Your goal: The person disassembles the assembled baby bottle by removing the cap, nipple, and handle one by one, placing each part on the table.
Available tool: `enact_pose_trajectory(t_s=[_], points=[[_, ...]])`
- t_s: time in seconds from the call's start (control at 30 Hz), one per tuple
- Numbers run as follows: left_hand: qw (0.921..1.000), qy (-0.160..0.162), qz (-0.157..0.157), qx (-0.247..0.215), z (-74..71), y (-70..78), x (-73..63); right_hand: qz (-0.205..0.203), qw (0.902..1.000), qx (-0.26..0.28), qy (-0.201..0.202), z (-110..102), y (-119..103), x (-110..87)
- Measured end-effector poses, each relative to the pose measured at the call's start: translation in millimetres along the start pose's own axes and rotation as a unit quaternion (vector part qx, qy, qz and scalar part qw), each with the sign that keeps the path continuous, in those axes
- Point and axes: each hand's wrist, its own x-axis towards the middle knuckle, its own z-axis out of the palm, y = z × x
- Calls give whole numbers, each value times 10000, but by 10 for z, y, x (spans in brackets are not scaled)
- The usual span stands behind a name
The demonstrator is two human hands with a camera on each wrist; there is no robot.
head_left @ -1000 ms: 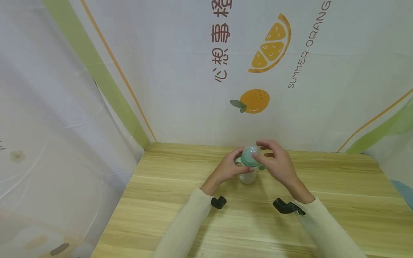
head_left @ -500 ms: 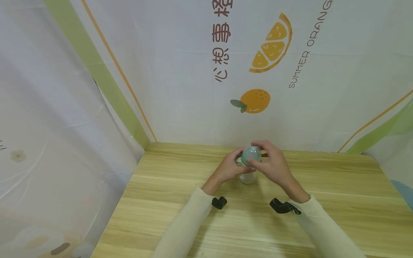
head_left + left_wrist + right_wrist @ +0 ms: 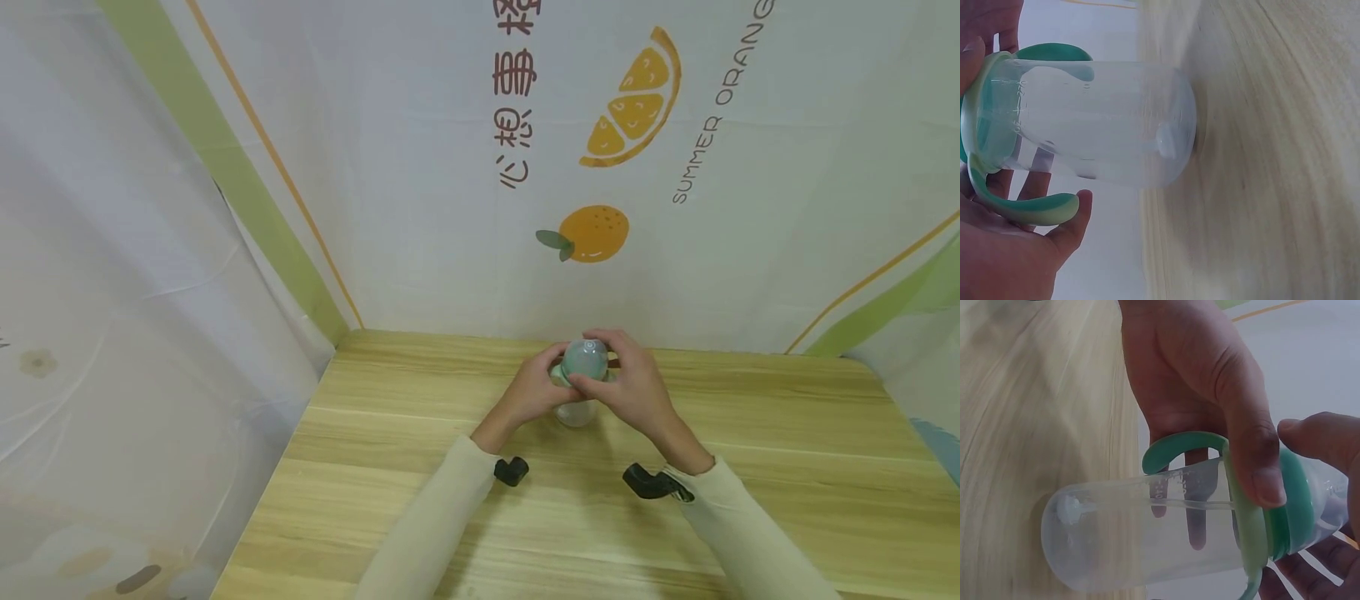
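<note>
A clear baby bottle with pale green handles stands upright on the wooden table. Its rounded see-through cap sits over a green collar. My left hand grips the bottle around the neck and handle ring, its thumb lying across the ring. Around the cap, my right hand curls its thumb and fingers from the other side. In the left wrist view, a green handle passes in front of the left fingers. A small white piece lies inside near the bottle's base.
The wood-grain table reaches back to a white curtain printed with oranges and lettering. Another white curtain hangs along the left edge. Black curved mounts stick out at both sleeves.
My right hand has moved slightly left and its thumb and fingers have come in around the cap. The left hand and the bottle have stayed nearly in place.
</note>
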Motion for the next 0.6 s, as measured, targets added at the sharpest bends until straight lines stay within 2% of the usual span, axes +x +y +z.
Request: enact_pose_trajectory(t_s=[0.27,0.6], points=[[9998,-42,43,173,-15,-14,22,-46,9999,-85,46,10,3,0],[9992,-9,198,354,-17,-32,27,35,10000,-11,-81,-8,24,21]])
